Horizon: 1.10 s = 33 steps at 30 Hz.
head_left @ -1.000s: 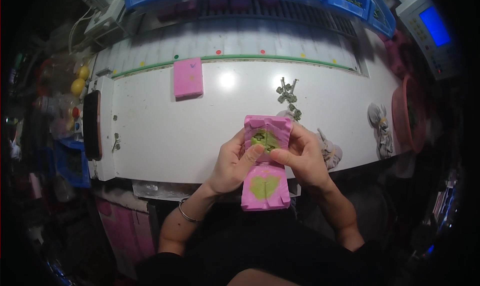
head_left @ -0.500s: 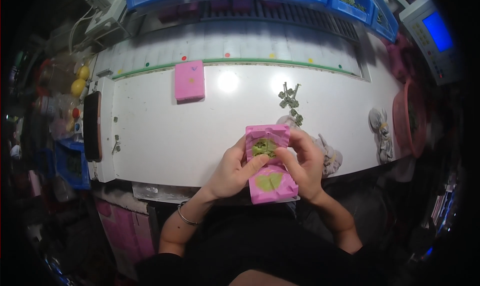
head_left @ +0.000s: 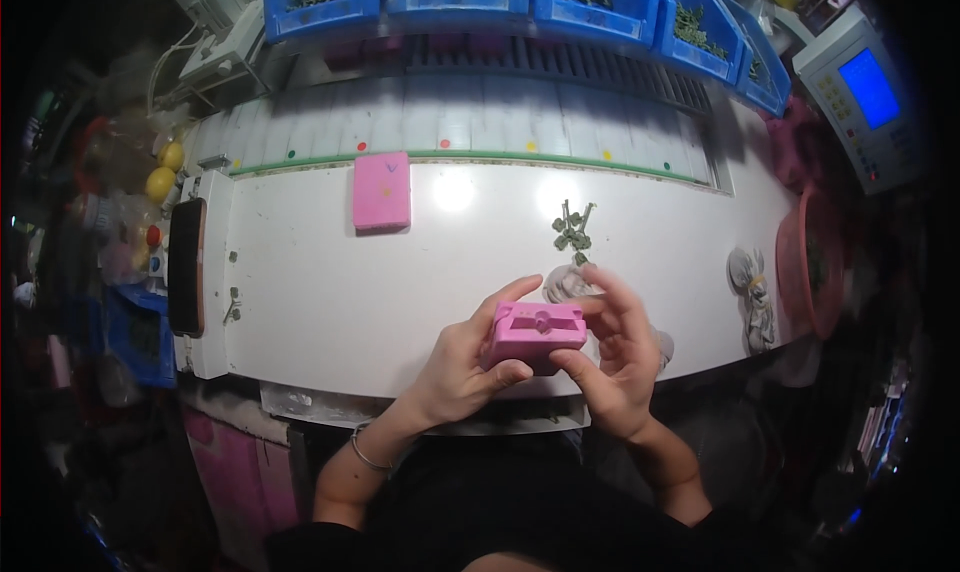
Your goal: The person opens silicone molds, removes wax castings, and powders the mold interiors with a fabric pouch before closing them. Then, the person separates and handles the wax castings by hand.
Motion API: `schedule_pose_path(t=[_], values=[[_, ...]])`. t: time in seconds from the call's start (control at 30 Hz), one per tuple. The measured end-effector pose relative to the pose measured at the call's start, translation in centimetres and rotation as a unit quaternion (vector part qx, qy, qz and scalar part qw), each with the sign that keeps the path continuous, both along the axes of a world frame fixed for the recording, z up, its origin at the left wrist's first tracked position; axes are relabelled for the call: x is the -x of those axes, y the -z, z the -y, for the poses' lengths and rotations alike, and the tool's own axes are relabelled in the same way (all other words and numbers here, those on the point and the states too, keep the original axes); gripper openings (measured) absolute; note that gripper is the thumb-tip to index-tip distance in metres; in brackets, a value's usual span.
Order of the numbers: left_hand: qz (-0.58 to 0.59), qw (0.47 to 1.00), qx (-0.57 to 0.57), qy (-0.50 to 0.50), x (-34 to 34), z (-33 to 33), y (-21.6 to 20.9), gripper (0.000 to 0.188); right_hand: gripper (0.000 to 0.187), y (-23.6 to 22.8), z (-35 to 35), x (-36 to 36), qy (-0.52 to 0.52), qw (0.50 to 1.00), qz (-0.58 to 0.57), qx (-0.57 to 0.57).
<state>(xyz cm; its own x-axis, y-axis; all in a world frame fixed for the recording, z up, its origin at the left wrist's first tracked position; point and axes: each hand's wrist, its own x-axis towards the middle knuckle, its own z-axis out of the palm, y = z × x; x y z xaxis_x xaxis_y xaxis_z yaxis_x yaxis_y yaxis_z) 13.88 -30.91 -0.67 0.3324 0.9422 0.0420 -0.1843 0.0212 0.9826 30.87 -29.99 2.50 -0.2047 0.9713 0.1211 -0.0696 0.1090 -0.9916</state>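
- The pink rubber mould (head_left: 528, 350) was held up over the near edge of the white counter (head_left: 310, 272), its notched face, with a round hole, turned up
- The left grip (head_left: 463, 362) was closed on its left end and the right grip (head_left: 617, 372) held the other end, thumb at the lower corner; that two-ended hold probably kept the block steady and the hole in sight
- A second pink mould (head_left: 382, 194) lay near the green strip (head_left: 440, 160) at the back, likely parked out of the way
- Small green stemmed pieces (head_left: 572, 237) lay just beyond a pale cloth bundle (head_left: 566, 284), seemingly within reach
- Most room for moving stretched leftward to the phone (head_left: 187, 267); the right was tighter, with a grey cloth bundle (head_left: 755, 287) beside the pink tub (head_left: 790, 272)
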Motion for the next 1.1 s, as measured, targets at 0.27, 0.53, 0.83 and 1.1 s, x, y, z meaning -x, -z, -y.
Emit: schedule_pose_path(t=[0.27,0.53,0.83,1.1], values=[[-0.156,0.967,-0.171,-0.104,0.3,0.0,-1.2,0.056,0.024,1.4,-0.7,0.6,0.025,0.988,0.133,-0.076],[0.046,0.989,0.018,-0.139,2.2,-0.6,-1.1,0.051,0.028,1.6,-1.5,2.2,-0.040,0.998,0.038,0.023],[0.245,0.957,0.151,-0.040,4.0,-1.3,1.0,0.048,0.028,1.9,-2.9,5.6,-0.063,0.987,-0.109,0.102],[0.194,0.940,0.267,-0.088,11.5,-3.3,-0.2,0.050,0.033,6.1,-5.1,8.8,-0.032,0.992,0.103,-0.064]])
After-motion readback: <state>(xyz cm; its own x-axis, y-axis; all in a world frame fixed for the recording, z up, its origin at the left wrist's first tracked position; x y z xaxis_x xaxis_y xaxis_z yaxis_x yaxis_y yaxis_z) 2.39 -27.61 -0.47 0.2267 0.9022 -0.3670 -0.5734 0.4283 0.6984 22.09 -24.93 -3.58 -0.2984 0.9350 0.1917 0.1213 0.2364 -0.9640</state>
